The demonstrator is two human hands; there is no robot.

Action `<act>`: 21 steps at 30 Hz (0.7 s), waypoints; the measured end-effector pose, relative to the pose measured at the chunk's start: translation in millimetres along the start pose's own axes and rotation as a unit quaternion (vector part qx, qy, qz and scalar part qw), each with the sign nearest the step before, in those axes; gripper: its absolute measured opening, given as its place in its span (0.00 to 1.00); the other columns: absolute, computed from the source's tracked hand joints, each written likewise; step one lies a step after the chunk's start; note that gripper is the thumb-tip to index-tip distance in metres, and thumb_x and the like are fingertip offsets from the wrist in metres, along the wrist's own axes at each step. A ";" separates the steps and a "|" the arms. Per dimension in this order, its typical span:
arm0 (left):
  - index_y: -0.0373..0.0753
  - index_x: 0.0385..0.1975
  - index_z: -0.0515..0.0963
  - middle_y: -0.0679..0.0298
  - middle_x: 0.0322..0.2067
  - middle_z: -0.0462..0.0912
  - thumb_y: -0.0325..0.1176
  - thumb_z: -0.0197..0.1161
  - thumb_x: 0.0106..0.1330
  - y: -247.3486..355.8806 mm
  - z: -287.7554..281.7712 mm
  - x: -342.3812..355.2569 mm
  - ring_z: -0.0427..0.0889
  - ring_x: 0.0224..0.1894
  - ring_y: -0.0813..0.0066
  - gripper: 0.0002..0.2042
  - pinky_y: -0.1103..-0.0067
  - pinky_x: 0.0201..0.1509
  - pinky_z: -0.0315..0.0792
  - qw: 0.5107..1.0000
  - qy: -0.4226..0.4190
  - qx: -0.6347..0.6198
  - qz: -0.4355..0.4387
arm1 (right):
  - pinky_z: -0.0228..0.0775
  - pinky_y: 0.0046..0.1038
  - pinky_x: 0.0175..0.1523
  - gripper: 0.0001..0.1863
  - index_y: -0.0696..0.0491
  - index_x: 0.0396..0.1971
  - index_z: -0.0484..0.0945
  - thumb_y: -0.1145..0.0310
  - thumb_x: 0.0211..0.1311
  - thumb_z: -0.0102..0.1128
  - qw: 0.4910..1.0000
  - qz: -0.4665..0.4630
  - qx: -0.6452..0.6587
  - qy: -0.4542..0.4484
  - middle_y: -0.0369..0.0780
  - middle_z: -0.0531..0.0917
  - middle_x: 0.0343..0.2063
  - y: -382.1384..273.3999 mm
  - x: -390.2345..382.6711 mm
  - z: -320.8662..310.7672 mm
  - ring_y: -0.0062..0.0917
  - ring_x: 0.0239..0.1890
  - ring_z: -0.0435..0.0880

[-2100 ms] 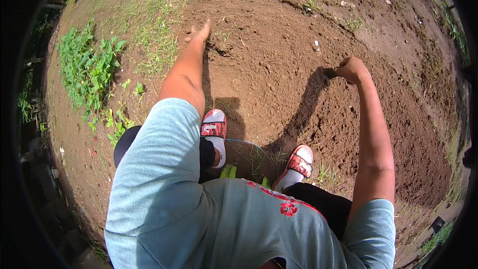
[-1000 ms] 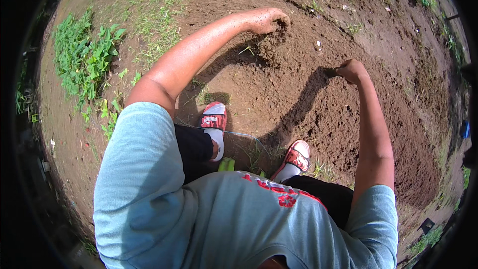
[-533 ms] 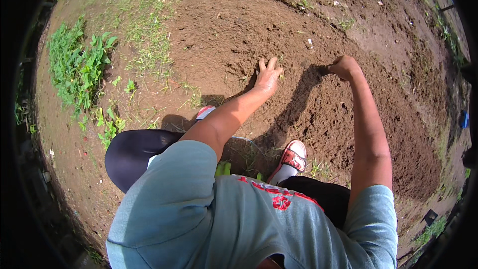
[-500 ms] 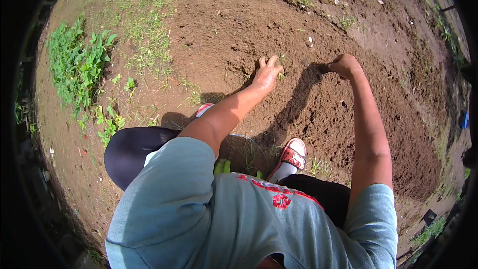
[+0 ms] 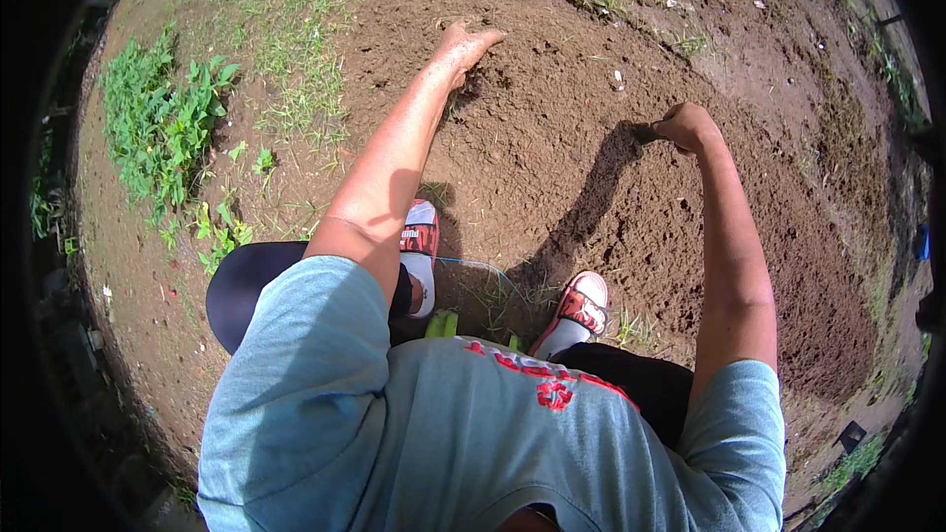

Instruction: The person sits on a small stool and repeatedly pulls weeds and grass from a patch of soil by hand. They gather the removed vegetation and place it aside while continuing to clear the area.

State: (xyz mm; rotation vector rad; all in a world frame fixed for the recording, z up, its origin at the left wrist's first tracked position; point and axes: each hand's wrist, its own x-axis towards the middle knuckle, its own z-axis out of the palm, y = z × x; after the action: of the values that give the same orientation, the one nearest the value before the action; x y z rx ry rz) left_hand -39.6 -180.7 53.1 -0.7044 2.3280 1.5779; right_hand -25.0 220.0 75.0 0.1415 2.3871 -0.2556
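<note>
My left hand [image 5: 465, 47] is low over the loose brown soil [image 5: 532, 118] at the far middle. Its thumb side stretches out to the right, apart from the rest; the other fingertips are partly hidden, and I see nothing held. Farther right, my right hand [image 5: 688, 126] is closed around a short dark tool [image 5: 645, 132]. The tool's end points left at the soil, and its exact kind is too small to tell. A long shadow [image 5: 591, 187] runs from it toward my feet.
Leafy green plants [image 5: 163, 128] grow at the left, beside sparse grass [image 5: 307, 69]. My sandalled feet, the left [image 5: 420, 236] and the right [image 5: 581, 305], rest on the ground. A thin pale blue string [image 5: 483, 266] lies between them. A small white scrap [image 5: 618, 79] sits on the soil.
My left hand has moved away from me and to the left across the soil, uncovering my left sandal. My right hand and its tool have stayed nearly in place.
</note>
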 end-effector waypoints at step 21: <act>0.70 0.75 0.59 0.51 0.81 0.27 0.48 0.81 0.56 -108.8 82.5 -50.5 0.31 0.80 0.28 0.47 0.40 0.78 0.54 0.957 -0.088 0.262 0.088 | 0.80 0.31 0.31 0.15 0.55 0.40 0.89 0.58 0.63 0.69 1.000 0.003 -0.003 0.001 0.39 0.87 0.24 -2.0 2.4 -0.7 0.25 0.22 0.85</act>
State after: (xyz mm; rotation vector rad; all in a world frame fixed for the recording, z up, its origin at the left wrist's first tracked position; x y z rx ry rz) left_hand 54.0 -124.7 -43.2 -0.2280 2.5541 0.9503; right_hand -27.5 218.3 74.2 0.1465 2.3886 -0.2463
